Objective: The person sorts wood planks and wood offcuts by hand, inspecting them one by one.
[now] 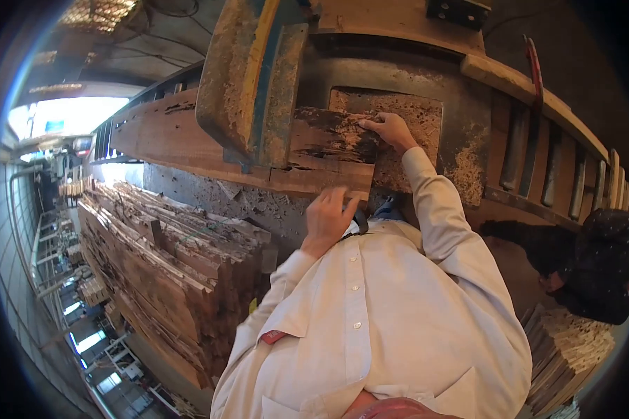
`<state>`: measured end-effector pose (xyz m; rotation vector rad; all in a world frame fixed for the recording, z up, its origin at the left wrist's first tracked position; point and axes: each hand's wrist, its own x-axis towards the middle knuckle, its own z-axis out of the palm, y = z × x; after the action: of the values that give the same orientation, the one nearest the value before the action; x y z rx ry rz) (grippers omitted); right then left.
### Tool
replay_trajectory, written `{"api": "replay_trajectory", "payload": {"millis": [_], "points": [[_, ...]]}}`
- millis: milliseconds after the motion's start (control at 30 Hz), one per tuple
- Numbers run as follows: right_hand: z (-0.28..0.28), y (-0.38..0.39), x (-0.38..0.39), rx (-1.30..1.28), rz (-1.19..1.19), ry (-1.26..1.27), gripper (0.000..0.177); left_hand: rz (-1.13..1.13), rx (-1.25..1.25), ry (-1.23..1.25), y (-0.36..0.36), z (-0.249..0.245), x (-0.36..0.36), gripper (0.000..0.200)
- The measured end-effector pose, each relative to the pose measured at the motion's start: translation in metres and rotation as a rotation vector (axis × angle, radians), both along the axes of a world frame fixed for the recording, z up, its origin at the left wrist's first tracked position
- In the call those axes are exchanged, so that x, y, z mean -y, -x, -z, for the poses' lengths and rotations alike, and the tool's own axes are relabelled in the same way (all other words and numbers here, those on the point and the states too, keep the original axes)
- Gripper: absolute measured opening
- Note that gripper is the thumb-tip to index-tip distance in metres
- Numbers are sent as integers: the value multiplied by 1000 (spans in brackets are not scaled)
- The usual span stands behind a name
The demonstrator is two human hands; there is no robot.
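A rough wooden plank [332,146], its dark upper face splintered and rotted, lies across the machine's metal table [461,119]. At its right end my right hand [391,131] is closed, thumb and finger pinching the far corner. Close to my body, my left hand [328,218] is by the near edge of the plank, fingers bent and a little apart, with nothing visible in them. Whether it touches the edge is hard to make out. A dusty machine housing [248,84] with yellow and blue stripes stands over the plank, hiding part of its length.
Sawdust [468,167] covers the table. A stack of rough boards [161,258] stands to my left. On the right are a roller conveyor [552,164] and a red-handled bar [533,66]. A person in dark clothing [594,258] is near another wood stack [569,349].
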<state>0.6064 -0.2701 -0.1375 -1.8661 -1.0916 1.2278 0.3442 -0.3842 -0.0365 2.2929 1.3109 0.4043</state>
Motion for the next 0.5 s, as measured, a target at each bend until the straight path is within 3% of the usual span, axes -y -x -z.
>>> {"api": "replay_trajectory", "payload": {"millis": [67,267,500], "points": [[-3,-3,-5,-39,-27,22,58,239,63,-326,-29,12,-27,58],[-5,3,-1,-119,39,-39,50,170,-120,-203,-69,40,-52,95],[-6,13,10,-56,118,-49,52,157,-166,-251,-70,46,-50,92]]}}
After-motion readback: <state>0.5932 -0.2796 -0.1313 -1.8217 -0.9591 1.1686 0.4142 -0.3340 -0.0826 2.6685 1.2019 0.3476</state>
